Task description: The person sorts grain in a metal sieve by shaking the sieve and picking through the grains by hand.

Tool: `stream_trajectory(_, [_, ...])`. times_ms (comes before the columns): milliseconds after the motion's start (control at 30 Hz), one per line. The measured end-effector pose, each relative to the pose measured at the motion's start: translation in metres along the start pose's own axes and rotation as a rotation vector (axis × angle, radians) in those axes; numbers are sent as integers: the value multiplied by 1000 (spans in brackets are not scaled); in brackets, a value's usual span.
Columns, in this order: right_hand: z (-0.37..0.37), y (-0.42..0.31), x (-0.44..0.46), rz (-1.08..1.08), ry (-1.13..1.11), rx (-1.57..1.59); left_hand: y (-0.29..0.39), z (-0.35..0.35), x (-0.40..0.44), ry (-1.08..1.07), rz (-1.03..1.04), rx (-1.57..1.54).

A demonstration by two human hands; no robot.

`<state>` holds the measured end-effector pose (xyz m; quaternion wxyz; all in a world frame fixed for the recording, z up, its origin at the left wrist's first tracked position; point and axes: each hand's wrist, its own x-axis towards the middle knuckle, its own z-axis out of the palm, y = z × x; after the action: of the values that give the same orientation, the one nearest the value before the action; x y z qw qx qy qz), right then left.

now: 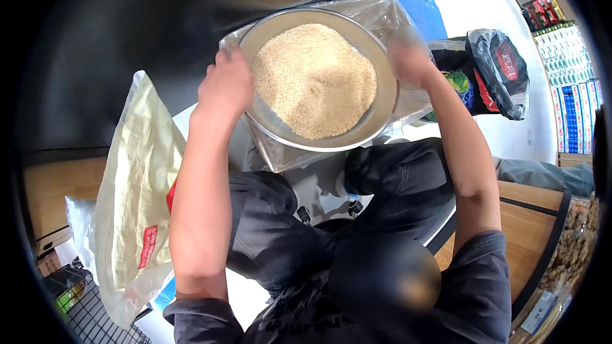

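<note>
A round metal sieve with a fine mesh holds a broad heap of pale tan grains. My left hand is closed on the sieve's left rim. At the opposite rim is my right hand, smeared by motion, so its fingers cannot be made out. Beneath the sieve, a clear plastic bag spreads out past the rim; what lies inside it is mostly hidden.
A pale woven sack stands beside my left forearm. To the right sits an open black printed bag, near a blue board. Stocked shelves line the far right. A wire basket is at lower left.
</note>
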<state>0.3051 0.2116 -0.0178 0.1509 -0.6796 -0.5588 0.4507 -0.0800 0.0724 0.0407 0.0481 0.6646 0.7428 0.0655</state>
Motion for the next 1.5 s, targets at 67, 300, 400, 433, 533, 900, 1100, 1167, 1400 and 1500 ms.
stream_trajectory(67, [6,-6,-13,77,58,1,-12,6,12,-214,-132,-72])
stream_trajectory(300, [17,3,5,-34,150,-373,-40,60,36,-210,-291,-287])
stream_trajectory(400, [10,2,0,-133,156,-582,-47,66,39,-170,-229,-314])
stream_trajectory(433, [8,-4,-9,-133,167,-551,-55,70,41,-119,-178,-368])
stream_trajectory(533, [6,0,-5,-146,216,-529,-48,46,36,-106,-143,-432])
stream_trajectory(900, [-2,-25,-37,-232,322,-443,-66,30,10,-7,-123,-568])
stream_trajectory(1100, [-5,-22,-24,-225,354,-489,-37,40,-6,30,-147,-377])
stream_trajectory(1167, [8,-28,-34,-214,408,-521,-51,45,2,-8,-127,-351])
stream_trajectory(1400, [-1,-25,-34,-289,493,-558,-28,34,-10,211,-167,-342])
stream_trajectory(1500, [1,-31,-40,-310,456,-483,-41,20,-6,132,-230,-411])
